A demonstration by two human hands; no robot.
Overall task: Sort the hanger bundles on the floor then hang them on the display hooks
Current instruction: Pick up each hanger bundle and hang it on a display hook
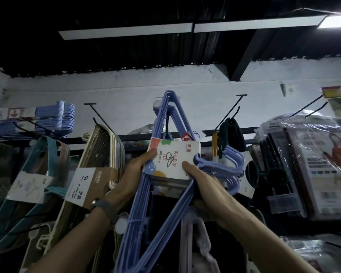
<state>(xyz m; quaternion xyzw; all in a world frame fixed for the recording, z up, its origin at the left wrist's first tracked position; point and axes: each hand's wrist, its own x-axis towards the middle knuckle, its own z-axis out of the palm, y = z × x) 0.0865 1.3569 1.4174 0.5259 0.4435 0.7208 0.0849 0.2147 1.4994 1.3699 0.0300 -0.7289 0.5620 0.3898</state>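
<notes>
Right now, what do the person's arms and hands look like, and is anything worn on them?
The left hand and right hand are bare, with no gloves or rings seen. No sleeves show along either forearm. The left wrist wears a watch with a grey strap and a small silvery round part at its side.

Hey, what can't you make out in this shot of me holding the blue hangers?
Head view only:
- Tip of the hook: covered by the hanger bundle, so whether it has caught is unclear.
- The left hand and right hand: fingers hidden behind the label.
- The floor: below the bottom edge.
- Small print on the label: blurred.
</notes>
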